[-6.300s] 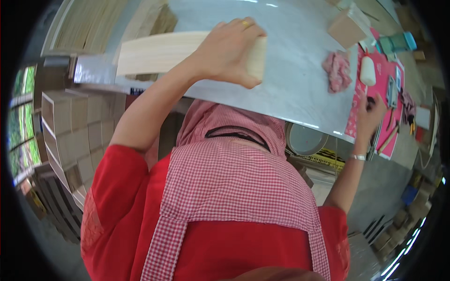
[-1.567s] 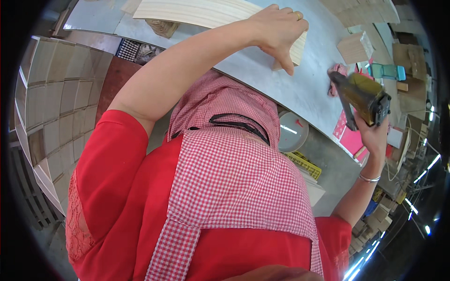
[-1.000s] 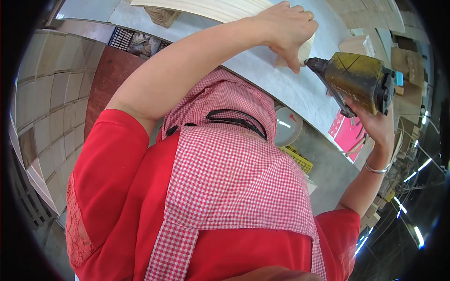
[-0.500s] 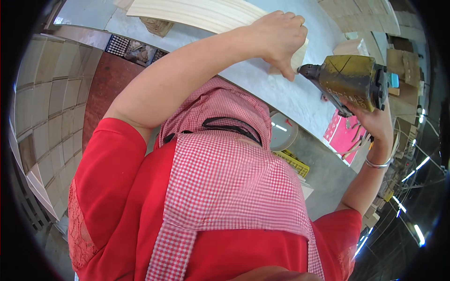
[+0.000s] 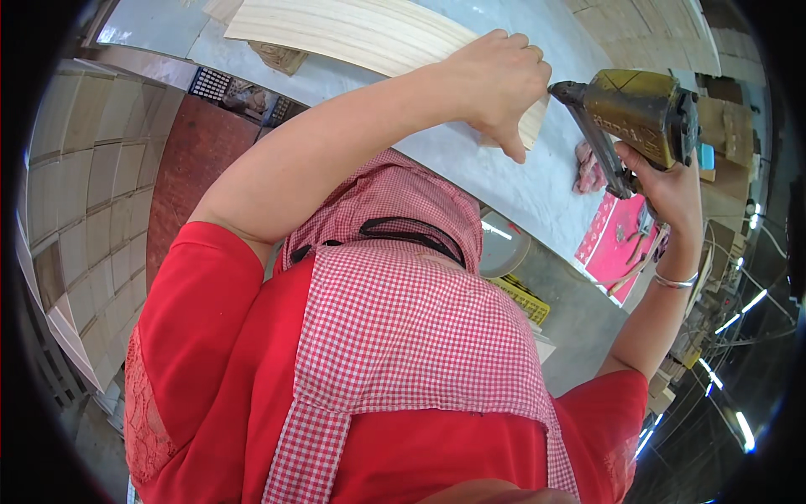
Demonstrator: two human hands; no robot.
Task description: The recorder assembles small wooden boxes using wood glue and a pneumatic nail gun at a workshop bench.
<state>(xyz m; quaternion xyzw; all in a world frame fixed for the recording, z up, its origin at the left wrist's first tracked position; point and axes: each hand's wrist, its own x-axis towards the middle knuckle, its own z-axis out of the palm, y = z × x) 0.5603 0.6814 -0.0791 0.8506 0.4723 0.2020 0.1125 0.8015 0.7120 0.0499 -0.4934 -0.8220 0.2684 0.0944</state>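
In my right hand (image 5: 663, 181) is a worn yellow and black nail gun (image 5: 634, 113), gripped by its handle. Its nose points left and sits at the right end of a pale wooden board (image 5: 353, 34). My left hand (image 5: 504, 84) is closed over that end of the board, fingers curled over the far side and thumb toward me. The board lies at a slant across the light worktable (image 5: 470, 155). A wooden block (image 5: 279, 57) shows under its left part. My left hand hides much of the board's right end.
A crumpled pink cloth (image 5: 589, 168) lies on the table near the nail gun. Beyond it, hand tools rest on a pink sheet (image 5: 617, 244). Stacked boards (image 5: 92, 185) stand at the left. A yellow crate (image 5: 520, 298) and a round grey container (image 5: 504, 244) are below the table edge.
The nail gun's nose has moved up and slightly right, from beside my left thumb to the board's end near my knuckles. My left hand has shifted little and stays on the board.
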